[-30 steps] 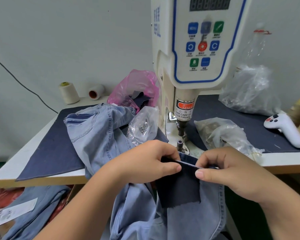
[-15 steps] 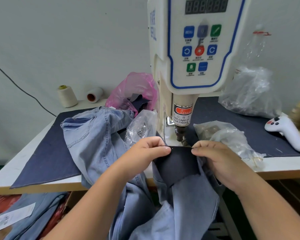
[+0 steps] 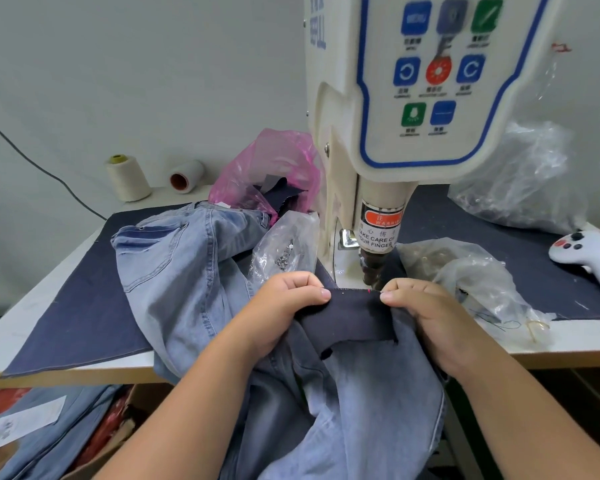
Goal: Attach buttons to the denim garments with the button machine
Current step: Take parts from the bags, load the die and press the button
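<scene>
A pale wall stood behind a white table (image 3: 32, 327) spread with a dark blue cloth (image 3: 84, 306), where the button machine (image 3: 413, 133) rose at centre. Light-blue denim jeans (image 3: 187, 271) draped over the table's front edge. The left hand (image 3: 284, 306) and right hand (image 3: 426, 313) each pinched, with curled fingers, the top edge of a dark denim patch (image 3: 350, 317) just below the machine's punch head (image 3: 373, 271).
</scene>
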`<state>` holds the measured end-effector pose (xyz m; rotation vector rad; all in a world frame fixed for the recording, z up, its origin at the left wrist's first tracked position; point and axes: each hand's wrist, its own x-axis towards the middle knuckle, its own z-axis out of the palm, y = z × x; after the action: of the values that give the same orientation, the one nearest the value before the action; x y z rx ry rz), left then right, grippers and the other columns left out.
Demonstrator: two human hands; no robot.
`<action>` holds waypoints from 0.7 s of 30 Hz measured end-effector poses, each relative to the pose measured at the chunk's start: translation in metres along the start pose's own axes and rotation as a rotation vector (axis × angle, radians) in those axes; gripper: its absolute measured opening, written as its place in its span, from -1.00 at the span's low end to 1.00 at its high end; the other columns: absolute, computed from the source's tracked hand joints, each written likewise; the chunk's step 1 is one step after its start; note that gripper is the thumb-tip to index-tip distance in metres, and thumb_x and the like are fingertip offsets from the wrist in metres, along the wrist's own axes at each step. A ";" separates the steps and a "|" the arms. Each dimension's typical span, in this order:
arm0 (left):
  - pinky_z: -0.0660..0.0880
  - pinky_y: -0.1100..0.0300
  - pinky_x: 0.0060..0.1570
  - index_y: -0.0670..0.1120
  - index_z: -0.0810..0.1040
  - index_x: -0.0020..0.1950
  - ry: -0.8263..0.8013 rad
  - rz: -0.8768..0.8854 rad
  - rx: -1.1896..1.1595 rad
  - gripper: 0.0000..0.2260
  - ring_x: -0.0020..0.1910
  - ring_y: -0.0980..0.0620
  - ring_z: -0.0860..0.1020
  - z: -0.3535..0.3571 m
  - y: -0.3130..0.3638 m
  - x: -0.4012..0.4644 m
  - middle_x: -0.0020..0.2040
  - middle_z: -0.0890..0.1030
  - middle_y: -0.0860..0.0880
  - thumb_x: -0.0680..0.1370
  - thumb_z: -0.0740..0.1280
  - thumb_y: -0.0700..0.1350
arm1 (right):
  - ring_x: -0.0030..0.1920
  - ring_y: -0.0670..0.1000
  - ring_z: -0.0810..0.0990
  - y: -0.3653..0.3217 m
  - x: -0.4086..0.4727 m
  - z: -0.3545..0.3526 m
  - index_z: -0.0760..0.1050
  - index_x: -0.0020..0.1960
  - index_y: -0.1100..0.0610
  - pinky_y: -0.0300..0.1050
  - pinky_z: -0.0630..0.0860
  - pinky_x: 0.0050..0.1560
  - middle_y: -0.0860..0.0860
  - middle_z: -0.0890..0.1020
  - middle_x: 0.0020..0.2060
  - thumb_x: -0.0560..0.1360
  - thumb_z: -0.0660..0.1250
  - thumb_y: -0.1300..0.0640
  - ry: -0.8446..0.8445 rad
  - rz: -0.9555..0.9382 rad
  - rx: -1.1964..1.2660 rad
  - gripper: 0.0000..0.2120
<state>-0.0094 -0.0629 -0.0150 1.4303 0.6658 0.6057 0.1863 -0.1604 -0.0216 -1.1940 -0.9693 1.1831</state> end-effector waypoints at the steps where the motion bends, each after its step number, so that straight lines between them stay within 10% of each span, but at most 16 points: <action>1: 0.37 0.30 -0.33 -0.01 0.54 -0.38 0.002 -0.001 -0.007 -0.84 -0.38 0.12 0.43 0.000 -0.001 0.001 -0.38 0.48 0.00 0.23 0.46 0.02 | -0.40 -0.05 0.42 0.000 0.001 0.000 0.49 -0.39 0.14 -0.19 0.37 -0.37 0.06 0.44 -0.44 0.32 0.36 0.18 0.003 0.009 0.032 -0.87; 21: 0.39 0.32 -0.38 0.00 0.53 -0.40 -0.019 0.031 -0.085 -0.85 -0.42 0.14 0.44 -0.003 -0.018 0.004 -0.42 0.50 0.04 0.25 0.45 0.02 | -0.47 -0.05 0.50 0.003 -0.002 0.001 0.52 -0.38 0.17 -0.27 0.45 -0.44 0.06 0.52 -0.47 0.36 0.30 0.24 -0.016 0.014 0.187 -0.85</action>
<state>-0.0094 -0.0590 -0.0334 1.3683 0.5968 0.6366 0.1846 -0.1620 -0.0240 -1.0449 -0.8431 1.2667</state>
